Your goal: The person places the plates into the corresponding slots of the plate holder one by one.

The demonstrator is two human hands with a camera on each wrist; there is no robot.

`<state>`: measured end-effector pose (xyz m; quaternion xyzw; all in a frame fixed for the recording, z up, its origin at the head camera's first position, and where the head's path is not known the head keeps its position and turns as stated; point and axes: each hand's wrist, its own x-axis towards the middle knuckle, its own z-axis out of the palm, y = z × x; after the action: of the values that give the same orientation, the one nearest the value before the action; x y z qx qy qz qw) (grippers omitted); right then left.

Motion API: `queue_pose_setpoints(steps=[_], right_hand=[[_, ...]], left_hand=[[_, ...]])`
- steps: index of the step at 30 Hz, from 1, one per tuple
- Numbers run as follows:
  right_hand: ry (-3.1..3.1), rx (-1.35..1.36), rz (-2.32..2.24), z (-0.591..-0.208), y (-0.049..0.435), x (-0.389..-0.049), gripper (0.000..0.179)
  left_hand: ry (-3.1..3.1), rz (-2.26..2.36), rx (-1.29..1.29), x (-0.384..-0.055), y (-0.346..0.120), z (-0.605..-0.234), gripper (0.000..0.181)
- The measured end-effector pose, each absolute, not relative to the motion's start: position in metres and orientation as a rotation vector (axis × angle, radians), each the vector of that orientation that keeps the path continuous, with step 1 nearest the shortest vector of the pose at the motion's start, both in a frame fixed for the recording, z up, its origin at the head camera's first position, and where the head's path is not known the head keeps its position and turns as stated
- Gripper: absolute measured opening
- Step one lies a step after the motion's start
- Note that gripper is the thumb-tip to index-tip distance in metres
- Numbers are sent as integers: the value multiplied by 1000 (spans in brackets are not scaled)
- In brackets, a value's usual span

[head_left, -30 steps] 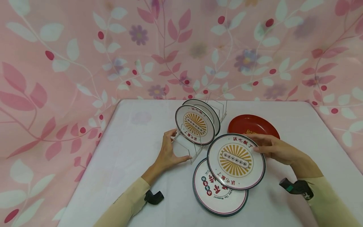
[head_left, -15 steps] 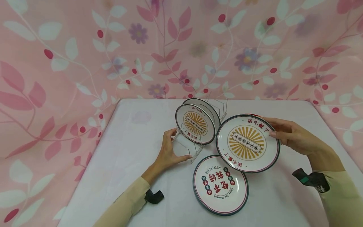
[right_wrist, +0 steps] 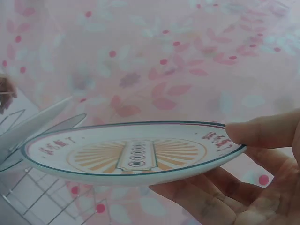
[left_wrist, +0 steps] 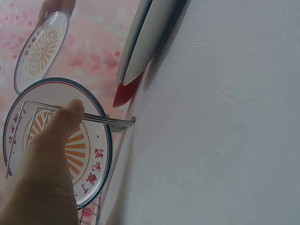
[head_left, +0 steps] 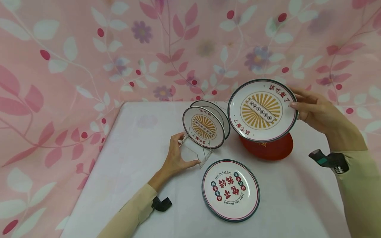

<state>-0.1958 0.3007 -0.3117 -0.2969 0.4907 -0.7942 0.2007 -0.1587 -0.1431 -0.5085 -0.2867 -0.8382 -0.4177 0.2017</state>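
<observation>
In the head view my right hand (head_left: 324, 112) holds a white plate (head_left: 263, 110) with a gold sunburst and dark rim, raised above the table. The right wrist view shows the thumb on its upper face and the fingers beneath. My left hand (head_left: 177, 155) grips the near end of a wire plate rack (head_left: 205, 155), its thumb (left_wrist: 70, 115) over the wire in the left wrist view. Two plates stand tilted in the rack: a sunburst plate (head_left: 203, 128) in front and another plate (head_left: 225, 115) behind it, mostly hidden.
A white plate with red lettering (head_left: 230, 211) lies flat near the table's middle; the left wrist view shows stacked plate edges (left_wrist: 150, 42). Behind the raised plate is a red dish (head_left: 268, 150), partly hidden. A pink floral cloth (head_left: 184, 39) hangs behind the white table (head_left: 143, 132).
My right hand has lifted the sunburst plate up and to the right, off the lettered plate and past the red dish. My left hand keeps its grip on the rack.
</observation>
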Motion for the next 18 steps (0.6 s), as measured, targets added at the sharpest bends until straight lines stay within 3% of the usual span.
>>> queue_pose_setpoints(steps=[8,18], right_hand=[[1377,-695,-2365,-295,281,-214,49],[1684,-481,-2239,-302,247,-235,48]], left_hand=[[-2351,-1156,-797,-160,-144,-507,118],[-2334,-1144,-791,-158,-143,-507,119]])
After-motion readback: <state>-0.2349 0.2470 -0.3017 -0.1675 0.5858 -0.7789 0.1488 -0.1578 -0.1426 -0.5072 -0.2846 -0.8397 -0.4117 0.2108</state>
